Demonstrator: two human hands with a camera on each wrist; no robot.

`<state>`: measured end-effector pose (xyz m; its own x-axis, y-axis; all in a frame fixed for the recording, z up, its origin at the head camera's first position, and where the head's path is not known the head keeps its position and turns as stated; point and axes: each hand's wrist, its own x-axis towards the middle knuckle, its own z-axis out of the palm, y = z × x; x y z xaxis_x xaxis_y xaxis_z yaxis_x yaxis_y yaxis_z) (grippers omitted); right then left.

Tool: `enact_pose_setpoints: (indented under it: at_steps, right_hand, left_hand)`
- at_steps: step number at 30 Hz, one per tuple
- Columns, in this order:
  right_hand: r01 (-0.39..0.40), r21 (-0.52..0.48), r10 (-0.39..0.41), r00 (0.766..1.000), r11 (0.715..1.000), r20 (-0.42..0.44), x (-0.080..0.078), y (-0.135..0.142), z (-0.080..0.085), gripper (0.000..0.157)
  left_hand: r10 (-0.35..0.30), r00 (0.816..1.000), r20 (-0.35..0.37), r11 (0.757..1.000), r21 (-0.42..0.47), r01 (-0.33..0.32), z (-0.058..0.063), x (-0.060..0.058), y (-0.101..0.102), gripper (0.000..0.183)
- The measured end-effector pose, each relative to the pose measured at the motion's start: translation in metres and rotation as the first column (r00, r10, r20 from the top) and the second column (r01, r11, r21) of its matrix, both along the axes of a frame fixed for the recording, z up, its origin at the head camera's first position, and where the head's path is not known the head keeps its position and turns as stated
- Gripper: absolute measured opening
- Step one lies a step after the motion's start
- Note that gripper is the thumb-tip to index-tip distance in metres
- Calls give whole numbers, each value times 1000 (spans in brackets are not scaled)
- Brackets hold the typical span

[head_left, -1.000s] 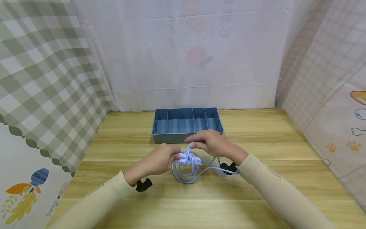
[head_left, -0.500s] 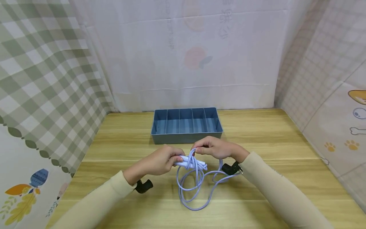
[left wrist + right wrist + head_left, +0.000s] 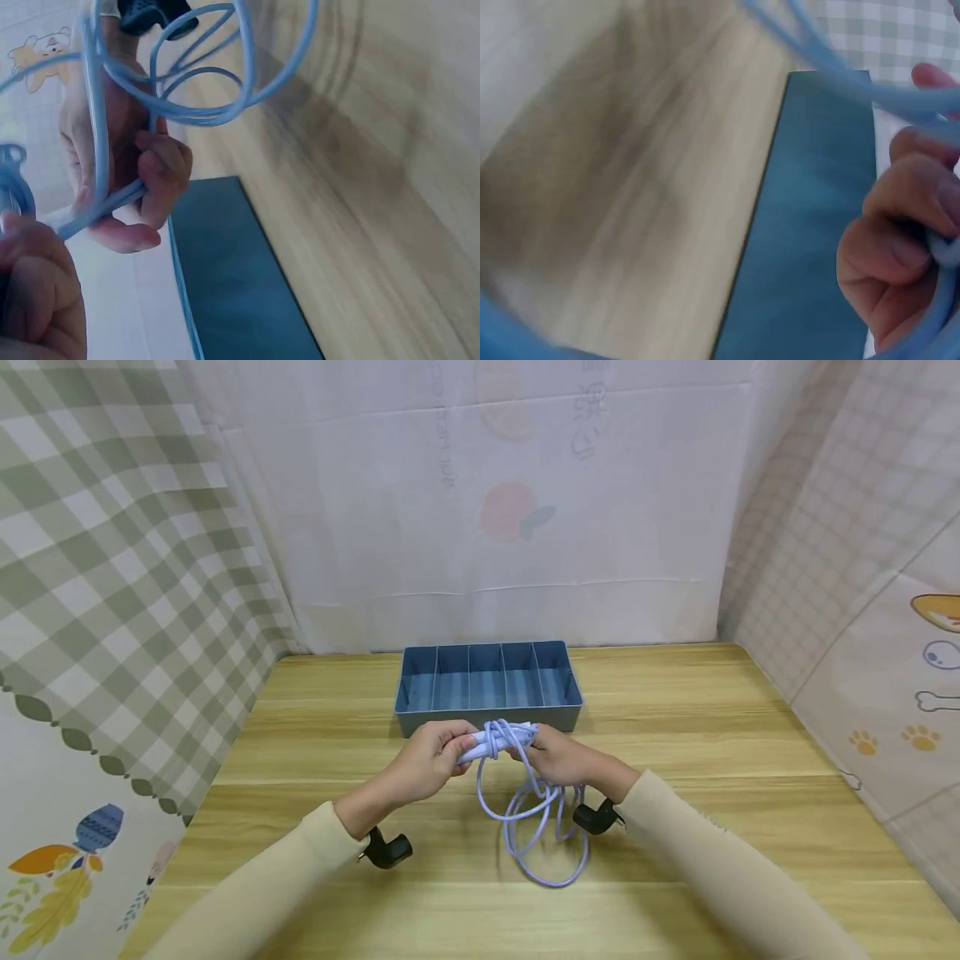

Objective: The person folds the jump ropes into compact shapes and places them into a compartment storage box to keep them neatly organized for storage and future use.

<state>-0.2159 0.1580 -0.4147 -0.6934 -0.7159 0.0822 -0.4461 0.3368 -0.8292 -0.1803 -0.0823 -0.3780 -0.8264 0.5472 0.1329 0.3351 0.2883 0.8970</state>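
Note:
A pale lilac cord is wound round a whitish, stick-like bundle held above the table. My left hand grips the bundle's left end, thumb on top. At the other end my right hand holds cord in curled fingers, partly hidden behind the bundle in the head view. In the left wrist view, the right hand's fingers curl round the cord, and loose loops hang beside it. The right wrist view shows curled fingers on the cord, with blurred strands crossing close to the camera.
Behind the hands stands a blue-grey tray with several narrow compartments. The wooden table extends on both sides, bounded by a white cloth at the back and patterned cloths at the sides. A black wrist device sits below each hand.
Both hands have lifted the bundle slightly toward the tray. The right hand has gone from pinching a strand above it to gripping at its right end. Loose loops have shifted right and hang lower.

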Motion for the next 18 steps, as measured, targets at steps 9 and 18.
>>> enact_pose_setpoints:
  at_steps: [9, 18]
  right_hand:
    - [91, 204, -82, 995, 975, -54, 18, -6, -9, 34]
    - [179, 404, -36, 941, 897, -337, 34, -11, -7, 73]
  left_hand:
    - [271, 960, 76, 959, 63, -276, -6, -5, 4, 21]
    - [384, 920, 73, 919, 65, -389, -15, -10, 4, 20]
